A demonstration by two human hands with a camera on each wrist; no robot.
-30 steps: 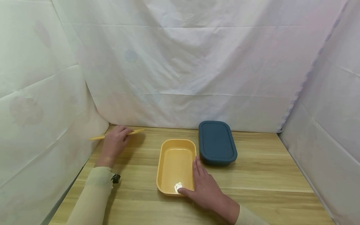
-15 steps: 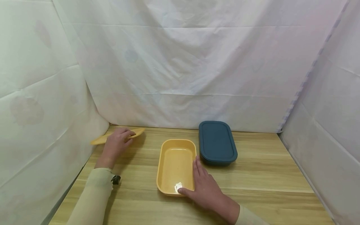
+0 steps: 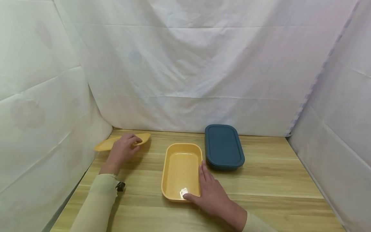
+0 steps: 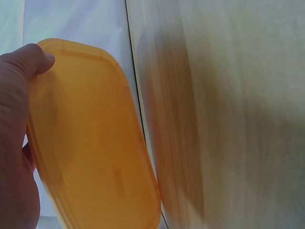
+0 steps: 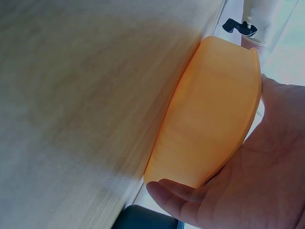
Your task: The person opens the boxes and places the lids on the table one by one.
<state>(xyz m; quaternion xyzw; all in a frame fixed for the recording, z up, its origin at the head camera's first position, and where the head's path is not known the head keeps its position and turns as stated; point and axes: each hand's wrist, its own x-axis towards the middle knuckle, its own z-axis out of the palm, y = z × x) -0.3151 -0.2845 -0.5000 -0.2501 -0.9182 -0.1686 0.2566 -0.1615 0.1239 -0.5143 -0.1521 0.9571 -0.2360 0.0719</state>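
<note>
My left hand (image 3: 124, 148) pinches a yellow lid (image 3: 107, 144) by its edge at the table's back left. The lid is tilted, its broad face filling much of the left wrist view (image 4: 95, 138). In the middle of the table a lidless yellow food container (image 3: 182, 174) stands upright, with nothing seen inside but a bright glare. My right hand (image 3: 213, 196) holds this container at its near right corner: the thumb lies over the near rim and the fingers lie along the right wall. In the right wrist view the fingers (image 5: 176, 195) touch the container's outer side.
A dark blue container (image 3: 224, 146) with its lid on stands just right of the yellow one, towards the back. White cloth (image 3: 185, 64) hangs behind and on both sides of the wooden table (image 3: 275, 180). A small black device (image 3: 120, 186) sits at my left wrist.
The left hand has turned the yellow lid from nearly edge-on to a flatter tilt, so more of its face shows. The right hand and both containers have not moved.
</note>
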